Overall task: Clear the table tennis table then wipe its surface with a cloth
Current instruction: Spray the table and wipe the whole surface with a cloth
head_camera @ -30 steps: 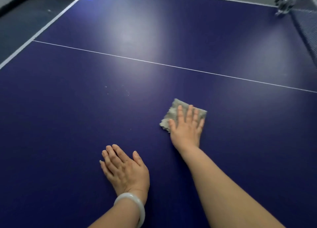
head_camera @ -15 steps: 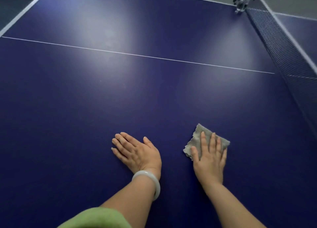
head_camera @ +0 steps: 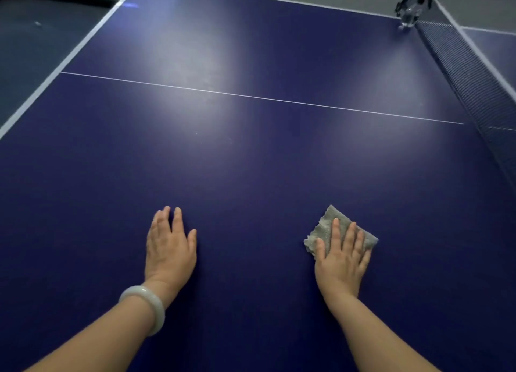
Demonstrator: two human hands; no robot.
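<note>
Right hand [head_camera: 342, 255] flat on the cloth [head_camera: 325, 227], fingers straight and slightly spread, palm down, pressing it onto the desk [head_camera: 251, 162]. No curl, no pinch, just flat pressure.

Cloth: grey, folded into a rough square-ish pad, lying flat on the blue surface in the near right part of the desk. It sits rotated like a diamond: one corner points away from me and a bit left, toward the white centre line [head_camera: 262, 97]. Long axis runs from the near-left ragged edge to the far-right corner, diagonal to the desk edges. My fingers cover its near-right half; far corner and left edge stick out uncovered. Left edge looks frayed and wavy.

Left hand [head_camera: 170, 246] also flat on the desk, palm down, fingers relaxed and pointing away from me, holding nothing. It is well apart from the cloth, to its left. White bangle [head_camera: 145, 307] on that wrist.

Net [head_camera: 474, 83] runs along the right side, well apart from the cloth, with its clamp post [head_camera: 410, 8] at the far right corner. White edge stripe on the left and far sides, dark floor [head_camera: 36, 50] beyond. Two bright light reflections on the far half of the surface. A few tiny pale specks near the middle, past my hands.
</note>
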